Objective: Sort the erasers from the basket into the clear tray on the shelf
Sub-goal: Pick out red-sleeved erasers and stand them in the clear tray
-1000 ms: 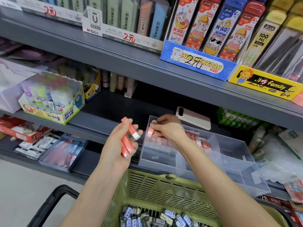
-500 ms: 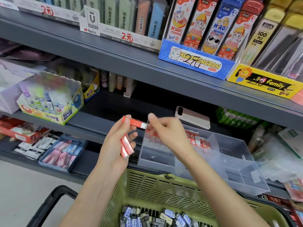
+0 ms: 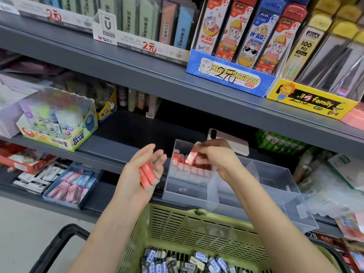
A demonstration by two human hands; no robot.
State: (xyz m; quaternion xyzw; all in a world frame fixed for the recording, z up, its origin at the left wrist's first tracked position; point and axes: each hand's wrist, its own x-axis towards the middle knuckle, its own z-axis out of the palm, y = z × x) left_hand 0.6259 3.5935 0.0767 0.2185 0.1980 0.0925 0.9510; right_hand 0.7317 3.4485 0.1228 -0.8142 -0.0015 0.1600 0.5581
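Observation:
My left hand [image 3: 137, 170] cradles two red-sleeved erasers [image 3: 149, 175] in its palm, just left of the clear tray [image 3: 275, 186] on the shelf. My right hand [image 3: 214, 156] pinches one red eraser [image 3: 190, 156] over the tray's left compartment, where a row of red erasers [image 3: 182, 161] stands on end. The tray's other compartments look bare. Below, the green basket [image 3: 197, 225] holds several blue-and-white erasers [image 3: 177, 262].
A white phone [image 3: 228, 140] lies on the shelf behind the tray. A glue-stick box [image 3: 59, 123] stands at the left, a blue box of pink erasers [image 3: 72, 184] on the lower shelf. Plastic-wrapped goods [image 3: 334, 184] crowd the right. The basket's black handle [image 3: 57, 245] juts left.
My right hand took the top eraser from my left hand and carried it right, over the tray's left compartment. My left hand has opened a little, two erasers left in it.

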